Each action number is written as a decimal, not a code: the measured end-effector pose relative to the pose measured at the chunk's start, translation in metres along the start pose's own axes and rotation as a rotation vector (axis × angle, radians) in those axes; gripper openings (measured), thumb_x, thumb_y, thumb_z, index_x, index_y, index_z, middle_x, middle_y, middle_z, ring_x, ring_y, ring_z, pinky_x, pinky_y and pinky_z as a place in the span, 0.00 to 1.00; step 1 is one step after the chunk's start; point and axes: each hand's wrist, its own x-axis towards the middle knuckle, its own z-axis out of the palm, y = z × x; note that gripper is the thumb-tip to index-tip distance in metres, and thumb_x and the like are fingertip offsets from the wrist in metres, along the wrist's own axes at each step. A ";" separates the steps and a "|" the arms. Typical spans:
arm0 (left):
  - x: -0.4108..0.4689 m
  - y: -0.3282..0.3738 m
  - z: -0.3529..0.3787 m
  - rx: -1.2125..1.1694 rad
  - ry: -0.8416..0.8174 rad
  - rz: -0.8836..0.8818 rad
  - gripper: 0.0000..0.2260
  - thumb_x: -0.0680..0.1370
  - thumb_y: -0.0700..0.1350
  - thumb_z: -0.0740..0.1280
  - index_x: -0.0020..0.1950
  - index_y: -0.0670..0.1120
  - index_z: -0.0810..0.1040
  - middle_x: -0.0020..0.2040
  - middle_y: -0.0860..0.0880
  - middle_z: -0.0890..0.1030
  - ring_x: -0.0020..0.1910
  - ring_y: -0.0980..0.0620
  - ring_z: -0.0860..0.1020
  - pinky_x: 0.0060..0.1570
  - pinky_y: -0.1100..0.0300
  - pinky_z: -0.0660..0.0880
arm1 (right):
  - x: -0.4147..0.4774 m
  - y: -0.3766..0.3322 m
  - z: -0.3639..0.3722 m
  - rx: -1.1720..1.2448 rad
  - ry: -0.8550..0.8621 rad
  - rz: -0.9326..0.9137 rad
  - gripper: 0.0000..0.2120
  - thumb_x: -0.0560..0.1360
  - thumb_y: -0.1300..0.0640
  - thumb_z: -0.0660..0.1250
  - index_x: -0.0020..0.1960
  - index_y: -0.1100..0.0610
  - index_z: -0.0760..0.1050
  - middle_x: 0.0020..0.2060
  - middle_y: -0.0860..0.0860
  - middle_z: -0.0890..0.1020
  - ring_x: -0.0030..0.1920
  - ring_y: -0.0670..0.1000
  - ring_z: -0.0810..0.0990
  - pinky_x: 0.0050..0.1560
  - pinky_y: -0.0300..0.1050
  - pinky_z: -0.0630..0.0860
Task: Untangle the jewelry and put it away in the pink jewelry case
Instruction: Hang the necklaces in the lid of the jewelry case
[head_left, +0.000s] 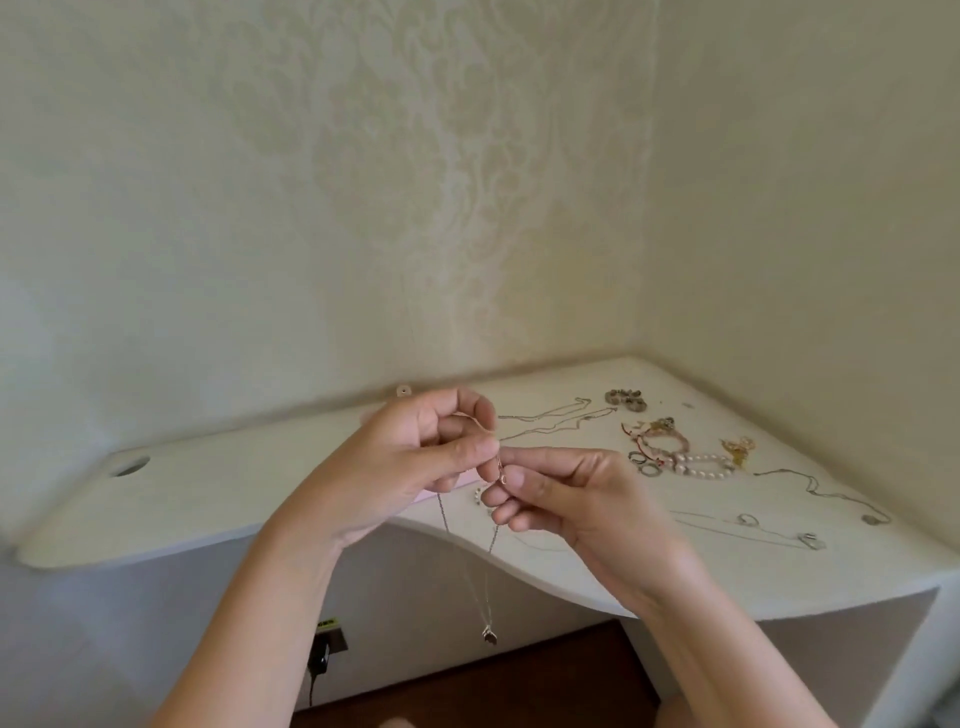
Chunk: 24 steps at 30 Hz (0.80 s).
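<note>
The left hand (405, 457) and right hand (571, 499) pinch one thin silver pendant necklace (488, 631) with curled fingers (467, 447); much other jewelry (701, 465) at the right is not yet stored.

White worktop (208, 499), wavy front edge, set into a room corner. Oval cable hole (129, 465) near its left end. Cream wallpaper (415, 182) behind, faint damask pattern; side wall (805, 208) on the right looks plainer. Below the worktop: wall socket (332, 640) with black plug (318, 660), cable hanging down. Dark brown wood floor (519, 686).
</note>
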 end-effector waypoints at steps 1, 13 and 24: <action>-0.001 -0.001 0.000 0.031 0.001 0.002 0.08 0.75 0.43 0.70 0.49 0.44 0.73 0.34 0.50 0.80 0.26 0.59 0.66 0.29 0.70 0.65 | -0.002 0.002 0.001 -0.004 0.011 -0.013 0.10 0.68 0.60 0.69 0.46 0.60 0.84 0.37 0.57 0.84 0.35 0.49 0.81 0.38 0.36 0.77; -0.022 -0.014 0.002 0.042 0.037 0.072 0.06 0.71 0.41 0.72 0.43 0.43 0.76 0.36 0.48 0.84 0.31 0.61 0.76 0.33 0.75 0.69 | -0.020 0.014 0.012 0.003 0.109 -0.046 0.10 0.65 0.62 0.70 0.46 0.59 0.84 0.38 0.59 0.85 0.35 0.49 0.83 0.39 0.36 0.79; -0.033 -0.036 -0.007 0.181 0.138 0.103 0.07 0.69 0.55 0.70 0.43 0.55 0.79 0.40 0.49 0.83 0.40 0.44 0.80 0.43 0.53 0.76 | -0.013 0.022 0.024 -0.148 0.177 -0.119 0.08 0.65 0.61 0.71 0.42 0.62 0.84 0.36 0.60 0.84 0.32 0.50 0.82 0.37 0.38 0.80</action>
